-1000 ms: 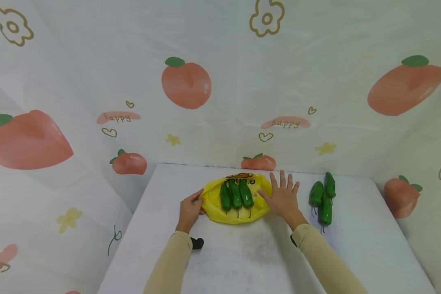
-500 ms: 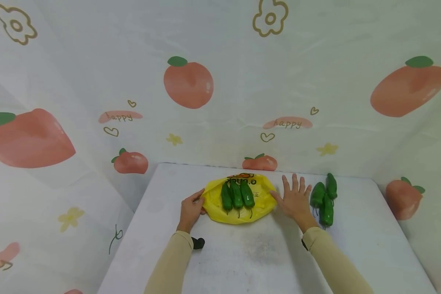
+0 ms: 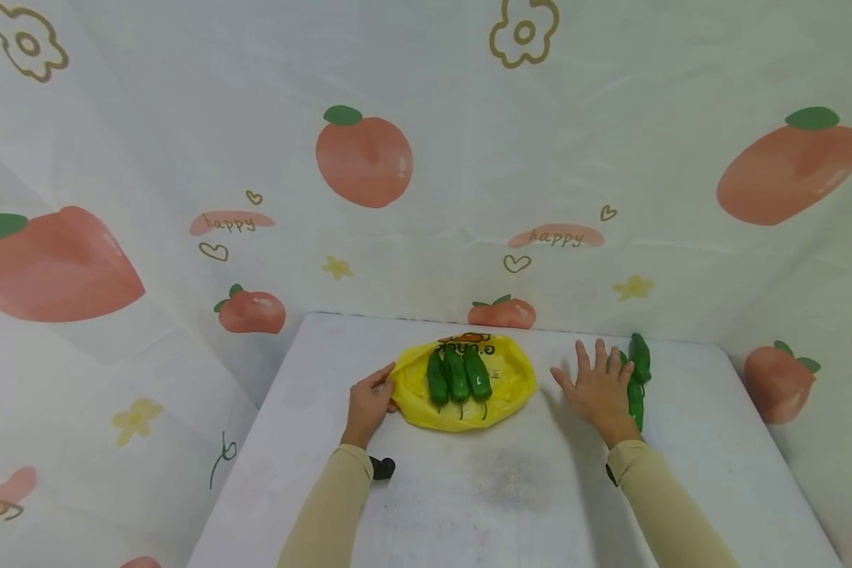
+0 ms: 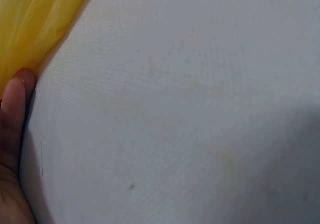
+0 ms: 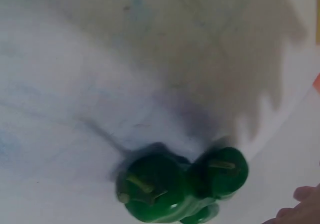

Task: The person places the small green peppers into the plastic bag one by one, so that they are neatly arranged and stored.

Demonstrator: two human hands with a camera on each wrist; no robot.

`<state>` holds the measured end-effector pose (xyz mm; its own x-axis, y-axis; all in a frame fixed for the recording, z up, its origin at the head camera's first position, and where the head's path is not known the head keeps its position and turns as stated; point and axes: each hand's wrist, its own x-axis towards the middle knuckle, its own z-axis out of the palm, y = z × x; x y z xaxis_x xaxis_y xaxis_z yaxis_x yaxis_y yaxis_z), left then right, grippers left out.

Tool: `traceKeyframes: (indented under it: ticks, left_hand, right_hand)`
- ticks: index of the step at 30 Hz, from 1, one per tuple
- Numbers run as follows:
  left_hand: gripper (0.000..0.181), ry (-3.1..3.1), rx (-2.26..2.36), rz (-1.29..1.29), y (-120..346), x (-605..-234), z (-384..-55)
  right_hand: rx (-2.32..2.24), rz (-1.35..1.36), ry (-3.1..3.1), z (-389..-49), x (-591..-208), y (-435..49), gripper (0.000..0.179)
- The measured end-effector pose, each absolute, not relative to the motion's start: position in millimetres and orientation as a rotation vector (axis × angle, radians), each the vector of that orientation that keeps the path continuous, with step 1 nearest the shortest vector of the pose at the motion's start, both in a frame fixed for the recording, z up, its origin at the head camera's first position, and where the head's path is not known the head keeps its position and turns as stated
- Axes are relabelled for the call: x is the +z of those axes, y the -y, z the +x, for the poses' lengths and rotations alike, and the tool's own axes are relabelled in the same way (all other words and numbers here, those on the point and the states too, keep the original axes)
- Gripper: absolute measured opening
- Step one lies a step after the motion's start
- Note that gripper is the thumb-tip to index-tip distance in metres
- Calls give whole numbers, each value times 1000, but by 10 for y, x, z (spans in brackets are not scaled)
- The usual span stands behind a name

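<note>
Three green peppers (image 3: 457,375) lie side by side on a yellow plastic bag (image 3: 412,406) spread on the table. At the bag's left edge my left hand (image 3: 368,405) pinches the plastic between thumb and fingers; the left wrist view shows the thumb (image 4: 12,116) against the yellow film (image 4: 37,24). My right hand (image 3: 600,394) has its fingers spread over the left side of a second group of green peppers (image 3: 640,357), partly covering them, and holds nothing. In the right wrist view these peppers (image 5: 155,189) are close up, with fingertips (image 5: 300,209) at the lower right corner.
The white table (image 3: 468,505) meets a hanging cloth printed with fruit (image 3: 365,162) along its back and sides. A small dark object (image 3: 382,468) shows beside the left wrist.
My right hand has moved right, away from the bag's right edge to the group of peppers beside it. My left hand stays at the bag's left edge.
</note>
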<state>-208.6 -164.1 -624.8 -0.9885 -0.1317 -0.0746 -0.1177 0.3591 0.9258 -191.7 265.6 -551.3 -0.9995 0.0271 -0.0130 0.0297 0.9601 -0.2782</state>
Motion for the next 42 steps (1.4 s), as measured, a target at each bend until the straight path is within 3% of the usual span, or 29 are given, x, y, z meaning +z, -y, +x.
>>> traceKeyframes:
  ticks: [24,33,42]
  left_hand:
    - [38,2588,-1743,221,1624,-6239,-2069]
    - [38,2581,-1765,230,1628,-6236,-2093]
    - [38,2580,-1754,234,1636,-6258,-2093]
  right_hand:
    - [-620,137,-3060,-2071,-5730,-3000,94]
    - [-766,150,-3042,-2086,-5742,-3031,82]
    - [-910,355,-2826,-2135,-5666,-3041,89]
